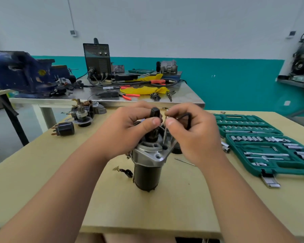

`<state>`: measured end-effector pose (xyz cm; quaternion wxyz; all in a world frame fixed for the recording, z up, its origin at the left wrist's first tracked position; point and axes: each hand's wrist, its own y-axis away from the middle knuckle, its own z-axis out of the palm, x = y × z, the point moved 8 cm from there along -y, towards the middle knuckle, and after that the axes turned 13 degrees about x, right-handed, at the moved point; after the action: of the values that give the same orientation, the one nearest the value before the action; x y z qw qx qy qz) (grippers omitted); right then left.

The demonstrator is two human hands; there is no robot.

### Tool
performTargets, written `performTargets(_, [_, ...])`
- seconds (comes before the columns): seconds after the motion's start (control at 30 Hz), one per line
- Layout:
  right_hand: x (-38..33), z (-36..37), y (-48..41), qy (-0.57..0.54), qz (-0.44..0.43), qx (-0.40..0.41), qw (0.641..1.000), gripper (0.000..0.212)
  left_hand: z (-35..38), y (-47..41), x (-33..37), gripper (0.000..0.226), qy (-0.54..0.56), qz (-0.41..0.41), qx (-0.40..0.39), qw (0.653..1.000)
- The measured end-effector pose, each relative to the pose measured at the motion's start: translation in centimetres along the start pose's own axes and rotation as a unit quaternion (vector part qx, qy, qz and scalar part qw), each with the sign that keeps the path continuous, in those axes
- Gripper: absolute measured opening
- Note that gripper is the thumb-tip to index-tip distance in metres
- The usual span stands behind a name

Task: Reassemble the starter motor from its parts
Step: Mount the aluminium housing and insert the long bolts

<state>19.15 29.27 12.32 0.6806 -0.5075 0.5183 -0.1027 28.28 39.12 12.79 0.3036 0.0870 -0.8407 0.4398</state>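
Steadying starter motor point(147, 172) upright on bench point(42, 181) w/ left hand point(128, 132) clamped round its black top part; right hand point(195, 135) pinching long thin bolt point(164, 135) at housing hole. Risk: cross-threading from tilted entry, or tipping motor w/ side push

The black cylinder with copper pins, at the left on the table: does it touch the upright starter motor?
Apart. The head view shows the black cylinder lying well left of the starter motor, with bare table between them.

The left hand point(130, 132) and right hand point(195, 135) are bare, as are both forearms point(68, 186).
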Motion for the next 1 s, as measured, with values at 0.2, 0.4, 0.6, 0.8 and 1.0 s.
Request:
performTargets(0.2, [-1.8,0.2,1.3,0.066,-0.071,-0.016,0.995,0.022,-0.2,0.6,0.1,0.018,-0.016,-0.030,-0.005,0.999])
performTargets(0.4, [-2.1,-0.6,1.6,0.111,-0.092,-0.019,0.989,0.018,-0.6,0.6,-0.5,0.021,-0.080,-0.076,-0.007,0.994])
performTargets(0.6, [-2.4,1.0,0.9,0.148,-0.073,-0.103,0.981,0.015,-0.8,0.6,-1.6,0.024,-0.070,-0.132,0.020,0.989])
performTargets(0.8, [-1.7,2.3,1.3,0.219,-0.099,-0.184,0.953,0.005,-0.3,0.1,-1.2,0.028,-0.037,-0.117,0.033,0.992])
performTargets(1.0, [-0.9,1.4,1.3,0.219,-0.096,-0.185,0.953,0.013,0.0,-0.6,-0.8,0.034,-0.060,-0.081,0.060,0.993])
